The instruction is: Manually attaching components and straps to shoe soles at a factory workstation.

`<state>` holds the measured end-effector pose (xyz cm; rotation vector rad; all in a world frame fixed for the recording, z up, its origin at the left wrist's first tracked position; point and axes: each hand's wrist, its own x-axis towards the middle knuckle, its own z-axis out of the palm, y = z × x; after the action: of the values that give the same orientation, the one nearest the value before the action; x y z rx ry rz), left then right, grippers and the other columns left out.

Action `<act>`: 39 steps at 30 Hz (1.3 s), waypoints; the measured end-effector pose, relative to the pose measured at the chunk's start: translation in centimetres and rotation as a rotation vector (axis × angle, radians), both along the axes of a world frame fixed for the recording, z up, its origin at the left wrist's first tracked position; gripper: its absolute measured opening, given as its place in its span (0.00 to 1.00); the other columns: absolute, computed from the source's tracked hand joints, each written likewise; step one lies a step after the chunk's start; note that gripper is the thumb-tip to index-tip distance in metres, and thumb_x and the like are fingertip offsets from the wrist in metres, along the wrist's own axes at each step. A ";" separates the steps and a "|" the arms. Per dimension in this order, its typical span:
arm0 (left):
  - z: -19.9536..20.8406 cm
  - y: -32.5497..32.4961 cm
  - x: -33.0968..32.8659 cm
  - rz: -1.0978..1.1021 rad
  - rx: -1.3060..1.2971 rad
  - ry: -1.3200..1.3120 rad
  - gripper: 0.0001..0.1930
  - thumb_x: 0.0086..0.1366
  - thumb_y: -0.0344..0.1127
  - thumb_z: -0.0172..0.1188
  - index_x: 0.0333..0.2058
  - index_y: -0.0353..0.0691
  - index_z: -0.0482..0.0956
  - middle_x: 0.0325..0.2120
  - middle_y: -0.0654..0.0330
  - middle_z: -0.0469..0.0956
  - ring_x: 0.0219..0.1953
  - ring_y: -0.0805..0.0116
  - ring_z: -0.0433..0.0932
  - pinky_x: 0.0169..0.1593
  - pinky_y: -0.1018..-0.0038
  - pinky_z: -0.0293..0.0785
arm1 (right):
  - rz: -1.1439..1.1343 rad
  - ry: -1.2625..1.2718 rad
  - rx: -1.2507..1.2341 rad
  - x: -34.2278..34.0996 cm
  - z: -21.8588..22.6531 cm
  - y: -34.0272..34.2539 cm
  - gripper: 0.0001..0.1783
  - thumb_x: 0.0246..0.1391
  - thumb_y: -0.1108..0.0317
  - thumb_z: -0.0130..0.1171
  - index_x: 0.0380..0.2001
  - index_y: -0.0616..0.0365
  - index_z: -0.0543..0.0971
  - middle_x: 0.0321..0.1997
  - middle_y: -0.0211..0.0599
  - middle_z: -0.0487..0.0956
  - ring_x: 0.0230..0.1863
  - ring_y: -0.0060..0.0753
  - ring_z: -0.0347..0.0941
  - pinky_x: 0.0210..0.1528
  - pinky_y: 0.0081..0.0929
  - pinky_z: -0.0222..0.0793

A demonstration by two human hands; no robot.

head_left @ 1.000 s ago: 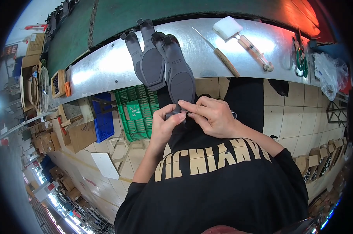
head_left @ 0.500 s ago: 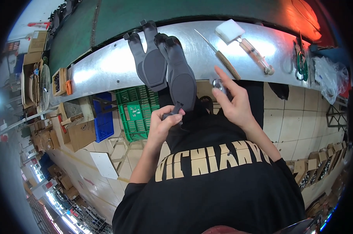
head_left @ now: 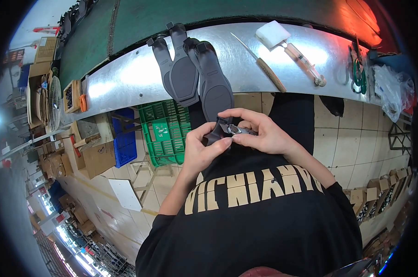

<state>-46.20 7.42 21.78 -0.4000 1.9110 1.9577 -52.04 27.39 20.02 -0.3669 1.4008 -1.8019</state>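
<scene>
In front of my chest, my left hand [head_left: 200,150] pinches a dark strap [head_left: 222,123] between thumb and fingers. My right hand [head_left: 266,134] is closed on a small shiny silver piece, which looks like a buckle [head_left: 234,129], and holds it against the strap. Whether the two are joined is hidden by my fingers. Just beyond my hands, a dark sandal [head_left: 217,99] lies sole up, its toe overhanging the bench edge and its block heel pointing away. More dark sandals [head_left: 183,76] lie sole up beside it on the left.
The metal bench [head_left: 121,81] holds a wooden-handled awl [head_left: 270,74], a white block [head_left: 273,33], a clear syringe-like tube [head_left: 305,63] and green-handled scissors [head_left: 358,78]. Behind runs a green belt [head_left: 149,11]. A green crate [head_left: 160,131] stands below, left of my legs.
My right hand has moved left and down with the silver piece, from above my lap to the strap. My left hand has shifted slightly right, still holding the strap.
</scene>
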 end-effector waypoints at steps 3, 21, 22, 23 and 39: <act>-0.1 0.3 0.0 -0.016 -0.029 0.045 0.13 0.54 0.35 0.67 0.33 0.31 0.79 0.23 0.66 0.78 0.26 0.83 0.73 0.30 0.85 0.66 | -0.007 -0.015 -0.030 0.2 -0.5 -0.1 0.27 0.54 0.78 0.57 0.59 0.55 0.70 0.34 0.28 0.78 0.33 0.12 0.70 0.38 0.16 0.65; -0.1 0.2 -0.5 -0.037 -0.067 0.061 0.12 0.54 0.36 0.67 0.29 0.33 0.77 0.21 0.67 0.77 0.24 0.84 0.71 0.28 0.85 0.65 | -0.017 -0.101 -0.091 -0.2 -1.5 -0.2 0.28 0.56 0.76 0.56 0.61 0.57 0.68 0.34 0.25 0.78 0.29 0.08 0.66 0.32 0.10 0.61; -0.3 0.2 -0.4 -0.035 -0.065 0.060 0.12 0.54 0.36 0.67 0.30 0.32 0.78 0.21 0.67 0.77 0.24 0.84 0.71 0.28 0.85 0.65 | -0.015 -0.107 -0.085 -0.2 -1.4 -0.1 0.28 0.56 0.76 0.57 0.61 0.56 0.69 0.34 0.25 0.78 0.29 0.08 0.66 0.31 0.10 0.61; -0.3 0.1 -0.3 -0.034 -0.063 0.058 0.12 0.54 0.36 0.67 0.31 0.32 0.78 0.21 0.67 0.77 0.24 0.84 0.71 0.29 0.85 0.65 | -0.013 -0.115 -0.078 -0.1 -1.4 -0.1 0.27 0.57 0.75 0.57 0.61 0.56 0.69 0.34 0.25 0.78 0.28 0.08 0.65 0.30 0.11 0.60; -1.5 0.6 -0.1 -0.022 -0.141 0.206 0.13 0.53 0.36 0.67 0.33 0.31 0.79 0.21 0.65 0.77 0.24 0.81 0.71 0.29 0.82 0.66 | -0.215 0.063 0.004 1.2 -1.2 -0.5 0.25 0.57 0.77 0.57 0.59 0.50 0.75 0.40 0.31 0.82 0.40 0.13 0.72 0.45 0.17 0.70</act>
<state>-46.32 8.07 20.26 -0.2199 2.1796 1.9208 -50.86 26.93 18.79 -0.2824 1.5358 -1.9746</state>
